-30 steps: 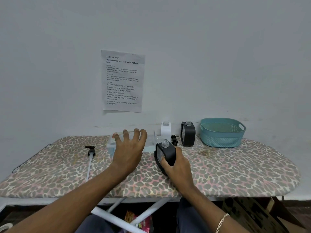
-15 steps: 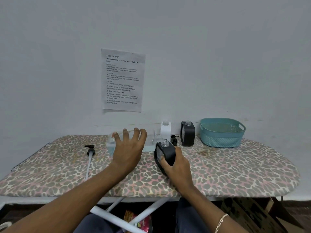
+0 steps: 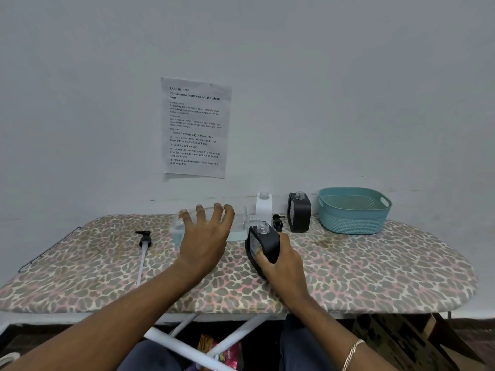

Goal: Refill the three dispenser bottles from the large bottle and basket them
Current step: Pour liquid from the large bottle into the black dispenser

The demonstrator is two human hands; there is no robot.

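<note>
Three dispenser bottles, all uncapped: a black squarish plastic bottle (image 3: 263, 243) sits tilted in the R hand (image 3: 284, 263), fingers clamped round its body, near centre of the leopard-print ironing board (image 3: 375, 269). A white bottle (image 3: 263, 207) and a 2nd black bottle (image 3: 300, 212) stand upright at 12–1 o'clock by the wall. L hand (image 3: 206, 236), fingers spread apart, lies over the large clear bottle (image 3: 237, 226), which is on its side w/ neck just beside the held bottle's mouth. Teal plastic basket (image 3: 351, 223) at 2 o'clock; black pump (image 3: 144, 238) w/ long tube at 9.

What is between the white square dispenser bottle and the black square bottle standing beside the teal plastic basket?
A small black pump top lies between them on the leopard-print board, seen in the head view.
</note>
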